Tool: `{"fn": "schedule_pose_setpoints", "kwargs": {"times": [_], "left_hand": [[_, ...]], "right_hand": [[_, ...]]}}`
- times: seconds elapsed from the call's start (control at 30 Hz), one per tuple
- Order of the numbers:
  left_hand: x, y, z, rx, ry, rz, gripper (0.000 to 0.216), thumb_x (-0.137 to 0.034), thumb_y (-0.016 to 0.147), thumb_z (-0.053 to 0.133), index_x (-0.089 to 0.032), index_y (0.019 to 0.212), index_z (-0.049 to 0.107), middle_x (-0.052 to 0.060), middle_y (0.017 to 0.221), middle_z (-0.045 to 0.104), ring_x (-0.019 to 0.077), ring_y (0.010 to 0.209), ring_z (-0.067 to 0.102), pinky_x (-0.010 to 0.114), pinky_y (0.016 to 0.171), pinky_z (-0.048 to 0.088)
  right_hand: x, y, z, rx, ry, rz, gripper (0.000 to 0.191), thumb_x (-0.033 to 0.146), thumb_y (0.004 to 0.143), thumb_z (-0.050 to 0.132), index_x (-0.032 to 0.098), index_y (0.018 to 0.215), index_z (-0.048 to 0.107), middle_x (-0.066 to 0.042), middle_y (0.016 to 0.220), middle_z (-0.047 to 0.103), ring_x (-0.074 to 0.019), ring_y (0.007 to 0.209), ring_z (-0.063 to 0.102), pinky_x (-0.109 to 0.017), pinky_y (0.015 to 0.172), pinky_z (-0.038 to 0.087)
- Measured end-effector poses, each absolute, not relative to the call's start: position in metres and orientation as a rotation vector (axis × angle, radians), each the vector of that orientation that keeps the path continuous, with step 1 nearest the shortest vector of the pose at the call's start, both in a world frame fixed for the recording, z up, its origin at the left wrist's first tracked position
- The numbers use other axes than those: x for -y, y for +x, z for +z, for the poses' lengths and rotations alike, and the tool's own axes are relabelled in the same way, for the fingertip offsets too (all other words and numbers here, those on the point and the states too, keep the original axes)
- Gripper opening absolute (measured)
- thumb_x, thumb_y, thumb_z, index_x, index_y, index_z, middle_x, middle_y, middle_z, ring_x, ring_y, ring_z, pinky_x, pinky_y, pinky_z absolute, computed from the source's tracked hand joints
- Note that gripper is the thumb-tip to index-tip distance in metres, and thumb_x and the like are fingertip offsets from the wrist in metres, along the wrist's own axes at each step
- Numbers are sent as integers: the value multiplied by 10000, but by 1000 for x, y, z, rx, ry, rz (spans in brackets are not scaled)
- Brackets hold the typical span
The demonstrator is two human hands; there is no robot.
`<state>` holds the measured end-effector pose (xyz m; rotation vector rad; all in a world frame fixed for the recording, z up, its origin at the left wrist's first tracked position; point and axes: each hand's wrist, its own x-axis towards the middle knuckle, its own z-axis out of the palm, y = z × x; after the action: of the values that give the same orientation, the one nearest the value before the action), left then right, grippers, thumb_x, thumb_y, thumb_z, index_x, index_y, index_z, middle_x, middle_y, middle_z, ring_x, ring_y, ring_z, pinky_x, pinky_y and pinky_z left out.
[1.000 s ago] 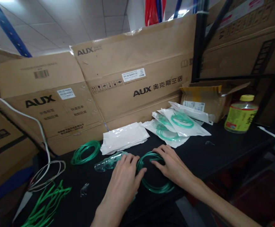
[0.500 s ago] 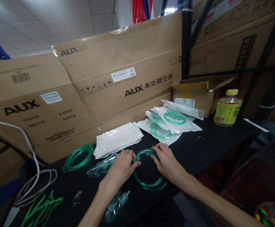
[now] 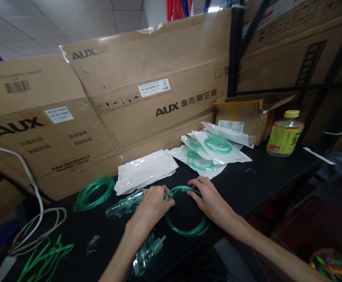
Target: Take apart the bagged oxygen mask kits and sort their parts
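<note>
I have the green coil (image 3: 188, 233) lying between both grips.
Left hand (image 3: 155, 201) pinches its upper-left arc, right hand (image 3: 209, 196) its upper-right.

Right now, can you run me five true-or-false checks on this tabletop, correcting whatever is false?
1. The bottle stands right of the open carton. True.
2. The bottle is topped in red. False: its cap is yellow.
3. The left hand holds the green coil. True.
4. The right hand touches the bottle. False: it is on that same green coil.
5. The other coil lies left of the white packets. True.
</note>
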<state>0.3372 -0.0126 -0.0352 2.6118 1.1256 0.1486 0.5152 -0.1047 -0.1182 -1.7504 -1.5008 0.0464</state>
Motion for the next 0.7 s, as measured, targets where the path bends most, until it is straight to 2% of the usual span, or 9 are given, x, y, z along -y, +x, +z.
{"fn": "schedule_pose_setpoints", "kwargs": {"times": [0.27,0.47,0.57,0.7], "left_hand": [[11,348,-33,-1151,2659,152,39,-222,727,684,-184,737,684,54,717,690,258,754,665,308,666,409],[9,347,-27,-1087,2599,269,147,-218,801,606,-188,895,715,20,731,704,209,722,654,280,662,403],[4,344,-23,-931,2502,277,214,-328,893,568,-198,931,734,-3,753,719,179,702,634,255,647,405],[-4,339,-23,-746,2319,350,427,-525,932,522,-168,791,709,-3,711,664,177,697,567,254,646,380]], "right_hand": [[106,514,-116,1474,-1736,119,112,185,913,657,171,1013,706,-112,985,637,-285,983,612,-428,906,508],[108,515,-102,1430,-1681,193,27,194,915,642,212,934,643,-65,948,661,-255,954,621,-386,881,486],[108,517,-97,1402,-1628,260,22,238,950,608,219,961,602,-22,863,676,-207,820,646,-321,773,493],[109,517,-93,1414,-1535,346,111,298,993,564,217,1039,624,18,755,683,-165,697,654,-258,689,491]]}}
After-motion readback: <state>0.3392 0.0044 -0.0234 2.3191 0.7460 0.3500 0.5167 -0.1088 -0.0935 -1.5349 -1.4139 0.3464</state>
